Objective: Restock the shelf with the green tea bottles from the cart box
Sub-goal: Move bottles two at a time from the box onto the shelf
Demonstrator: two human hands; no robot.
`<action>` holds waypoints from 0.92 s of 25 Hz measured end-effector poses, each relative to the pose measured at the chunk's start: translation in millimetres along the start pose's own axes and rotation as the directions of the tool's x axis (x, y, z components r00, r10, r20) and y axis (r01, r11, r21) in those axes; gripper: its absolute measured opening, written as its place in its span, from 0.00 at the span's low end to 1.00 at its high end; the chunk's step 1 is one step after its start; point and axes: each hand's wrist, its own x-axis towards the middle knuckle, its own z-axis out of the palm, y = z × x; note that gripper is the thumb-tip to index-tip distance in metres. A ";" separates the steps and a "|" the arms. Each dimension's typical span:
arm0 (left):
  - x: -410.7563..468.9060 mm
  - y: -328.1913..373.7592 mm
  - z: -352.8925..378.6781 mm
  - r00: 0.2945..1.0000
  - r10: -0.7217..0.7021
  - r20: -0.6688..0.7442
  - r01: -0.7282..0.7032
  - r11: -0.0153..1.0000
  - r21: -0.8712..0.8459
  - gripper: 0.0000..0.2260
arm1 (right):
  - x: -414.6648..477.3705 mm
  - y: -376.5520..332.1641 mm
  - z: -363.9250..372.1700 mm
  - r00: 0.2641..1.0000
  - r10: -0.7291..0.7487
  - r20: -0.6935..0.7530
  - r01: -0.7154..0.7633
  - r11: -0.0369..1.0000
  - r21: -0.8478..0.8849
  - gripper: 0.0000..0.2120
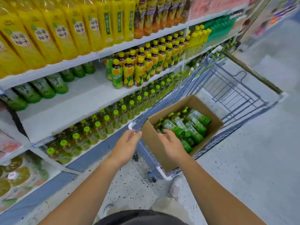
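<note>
green tea bottles [193,127] in box [152,140], just beyond right hand [170,145]

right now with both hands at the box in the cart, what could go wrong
The green tea bottles lie piled loosely in the cardboard box, so pulling one with the right hand may shift the rest. The cart stands on wheels; if the left hand leans on its rim, it could roll away. On the shelf, the stocked bottles lie on their sides, so new ones might roll to the open front.
</note>
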 end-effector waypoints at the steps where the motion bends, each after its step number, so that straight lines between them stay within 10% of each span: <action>1: 4.3 5.4 17.7 1.000 -0.007 0.005 0.007 1.000 -0.009 0.25 | 6.5 8.5 -18.2 1.000 0.009 0.000 -0.009 1.000 -0.011 0.28; 12: 104.7 38.6 211.6 0.977 -0.209 -0.034 0.206 0.976 -0.064 0.34 | 135.3 102.1 -194.9 0.977 0.137 0.161 -0.113 0.982 -0.155 0.28; 23: 277.1 -60.4 260.6 0.900 -0.420 -0.118 0.435 0.886 0.162 0.36 | 295.1 189.6 -175.0 0.950 0.178 0.257 -0.055 0.904 -0.424 0.29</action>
